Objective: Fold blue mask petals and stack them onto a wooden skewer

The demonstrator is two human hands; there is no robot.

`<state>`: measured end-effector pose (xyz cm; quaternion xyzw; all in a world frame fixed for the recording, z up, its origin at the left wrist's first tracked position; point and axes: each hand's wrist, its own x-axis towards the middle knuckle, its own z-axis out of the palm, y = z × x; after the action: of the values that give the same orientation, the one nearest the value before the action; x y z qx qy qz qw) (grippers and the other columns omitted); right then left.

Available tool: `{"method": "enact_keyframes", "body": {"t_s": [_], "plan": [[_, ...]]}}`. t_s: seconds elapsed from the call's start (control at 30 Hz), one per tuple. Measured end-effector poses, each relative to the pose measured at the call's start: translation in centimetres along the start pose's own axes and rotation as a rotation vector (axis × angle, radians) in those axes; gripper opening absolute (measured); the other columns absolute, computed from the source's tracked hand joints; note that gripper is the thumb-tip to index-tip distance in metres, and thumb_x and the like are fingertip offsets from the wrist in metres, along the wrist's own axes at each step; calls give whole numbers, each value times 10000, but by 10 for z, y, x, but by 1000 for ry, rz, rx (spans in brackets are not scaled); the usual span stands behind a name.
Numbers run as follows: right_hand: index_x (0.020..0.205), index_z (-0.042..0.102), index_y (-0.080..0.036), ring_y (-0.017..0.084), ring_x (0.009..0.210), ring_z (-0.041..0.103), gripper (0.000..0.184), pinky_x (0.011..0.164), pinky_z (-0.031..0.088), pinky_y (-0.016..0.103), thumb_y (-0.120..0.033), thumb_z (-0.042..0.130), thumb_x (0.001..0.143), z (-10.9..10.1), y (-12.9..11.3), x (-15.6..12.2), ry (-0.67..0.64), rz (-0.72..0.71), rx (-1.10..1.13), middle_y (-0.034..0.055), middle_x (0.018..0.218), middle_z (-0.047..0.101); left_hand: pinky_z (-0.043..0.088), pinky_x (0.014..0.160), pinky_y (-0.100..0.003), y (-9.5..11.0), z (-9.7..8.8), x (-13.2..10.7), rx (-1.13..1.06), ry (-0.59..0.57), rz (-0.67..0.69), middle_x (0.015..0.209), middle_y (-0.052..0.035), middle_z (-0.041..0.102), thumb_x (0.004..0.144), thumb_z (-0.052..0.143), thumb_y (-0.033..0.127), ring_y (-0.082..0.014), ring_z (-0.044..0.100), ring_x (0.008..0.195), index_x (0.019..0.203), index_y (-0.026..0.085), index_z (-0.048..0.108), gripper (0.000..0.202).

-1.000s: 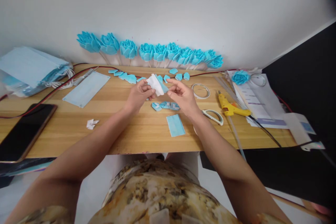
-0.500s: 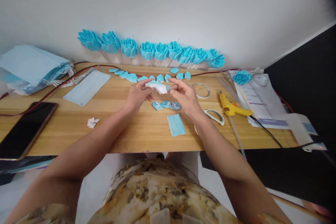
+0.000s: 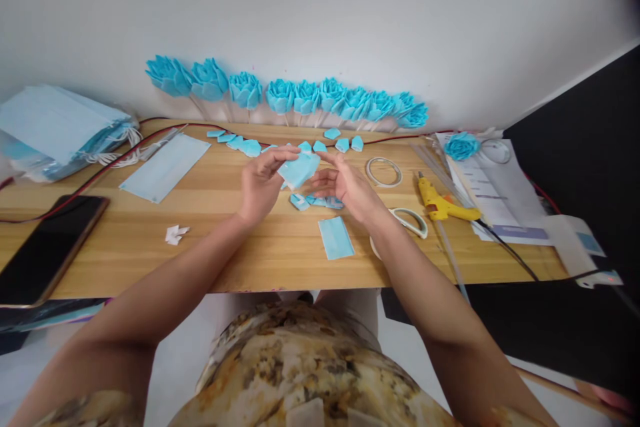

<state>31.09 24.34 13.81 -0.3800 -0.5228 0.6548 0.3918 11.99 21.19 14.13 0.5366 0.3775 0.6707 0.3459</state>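
Layered blue flowers are standing, apparently finished, along the wall; small folded pieces are lying on the wooden surface, a flat rectangle unshaped. Above the surface, the left hand is pinching a soft, creased blue sheet; the right hand is curling loosely at its edge, grip unclear.

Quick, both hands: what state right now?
Left hand: closed, holding the blue piece.
Right hand: at the piece's edge; whether it grips cannot be told.
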Motion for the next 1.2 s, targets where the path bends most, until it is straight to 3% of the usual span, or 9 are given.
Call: {"method": "enact_keyframes", "body": {"t_s": [0.17, 0.3, 0.37, 0.47, 0.57, 0.67, 0.87, 1.03, 1.2], "plan": [[1402, 534, -305, 236, 1079, 722, 669, 910, 627, 439, -597, 714, 828, 0, -2, -1, -98, -71, -51, 60, 1152, 744, 507, 1079, -424, 4, 0, -7, 189, -140, 71, 1226, -78, 761, 915, 664, 244, -242, 682, 1203, 890, 240, 784, 123], [1376, 553, -306, 228, 1003, 734, 684, 924, 623, 451, -472, 797, 758, -2, -3, -1, -59, -123, -33, 32, 1089, 752, 491, 1105, -445, 4, 1, -9, 178, -212, 97, 1345, -74, 710, 966, 623, 310, -251, 677, 1228, 938, 254, 797, 184], [1361, 562, -307, 221, 1005, 724, 635, 934, 617, 443, -447, 767, 777, -2, -3, -1, -29, -166, -65, 29, 1102, 750, 518, 1057, -411, 2, 2, -8, 138, -168, 54, 1328, -77, 716, 962, 637, 333, -240, 685, 1199, 1055, 257, 788, 192], [1341, 576, -314, 217, 1028, 708, 577, 929, 611, 422, -419, 738, 797, 0, -3, -3, -20, -209, -102, 20, 1118, 747, 565, 899, -342, -3, -1, -6, 51, -115, -130, 1167, -90, 767, 941, 667, 408, -215, 719, 1035, 1201, 229, 738, 324], [1285, 622, -308, 205, 958, 711, 529, 885, 615, 392, -379, 767, 781, 4, -5, -5, -26, -207, -83, 2, 1020, 751, 559, 810, -309, -5, -4, -4, 22, -167, -286, 1019, -95, 778, 945, 613, 543, -202, 708, 919, 1123, 177, 761, 433], [1238, 658, -302, 194, 904, 705, 499, 864, 616, 376, -371, 794, 763, 5, -6, -6, -24, -204, -78, -7, 953, 746, 536, 718, -283, -1, -3, -4, 55, -196, -333, 922, -80, 757, 915, 602, 612, -188, 672, 830, 977, 164, 783, 487], [1211, 686, -299, 156, 814, 677, 485, 779, 607, 319, -362, 820, 749, 6, -5, -6, -17, -197, -78, -19, 921, 722, 471, 609, -253, 2, 1, -1, -5, -158, -415, 712, -18, 681, 703, 814, 476, -128, 564, 643, 748, 168, 739, 321], [1167, 722, -307, 149, 767, 641, 408, 772, 605, 328, -401, 805, 779, 3, -1, -3, 52, -215, -69, -35, 793, 657, 412, 564, -246, 0, 1, 1, -33, -75, -456, 633, 8, 615, 700, 781, 412, -99, 485, 575, 701, 167, 723, 252], [1091, 748, -315, 138, 783, 631, 348, 817, 586, 322, -554, 734, 838, 0, 0, -1, 102, -216, -45, -18, 852, 663, 394, 559, -247, 1, 1, 2, -66, -44, -480, 629, 14, 594, 681, 778, 394, -95, 461, 575, 685, 169, 712, 235]]}}
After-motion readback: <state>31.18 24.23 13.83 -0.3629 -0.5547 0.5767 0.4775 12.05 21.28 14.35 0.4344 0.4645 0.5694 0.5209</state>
